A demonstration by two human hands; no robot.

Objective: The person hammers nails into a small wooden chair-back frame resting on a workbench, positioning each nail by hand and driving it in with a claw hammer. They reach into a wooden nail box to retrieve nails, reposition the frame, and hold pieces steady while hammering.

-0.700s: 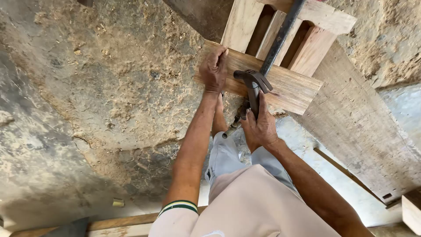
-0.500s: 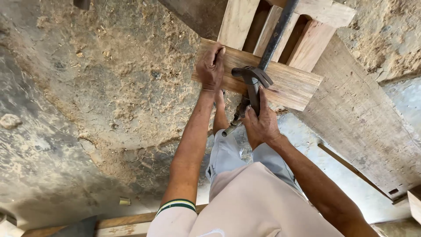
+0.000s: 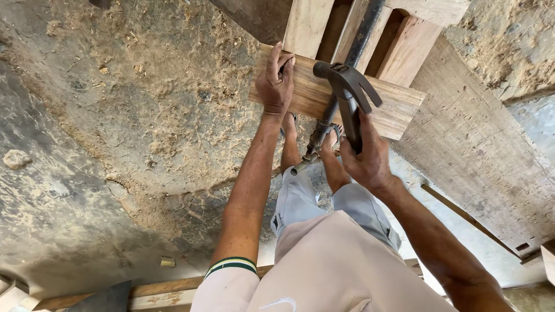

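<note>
Right hand (image 3: 364, 159) is gripping the dark steel claw hammer (image 3: 348, 92) by its handle, head raised just above the pale flat wooden board (image 3: 324, 95) in the upper centre of the frame. Left hand (image 3: 276, 84) is pressing on the board's left end, fingers pinched together, probably on a nail, though it's too small to tell. Board is lying across light wooden slats (image 3: 306, 23). Sawdust-strewn concrete floor (image 3: 127, 115) is filling the left. Looks like the nailing step; next strike needs the fingers clear.

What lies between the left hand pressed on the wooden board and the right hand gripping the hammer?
In the head view, between the left hand and right hand runs a dark metal bar, crossing the wooden board; the hammer head hangs beside it.
</note>
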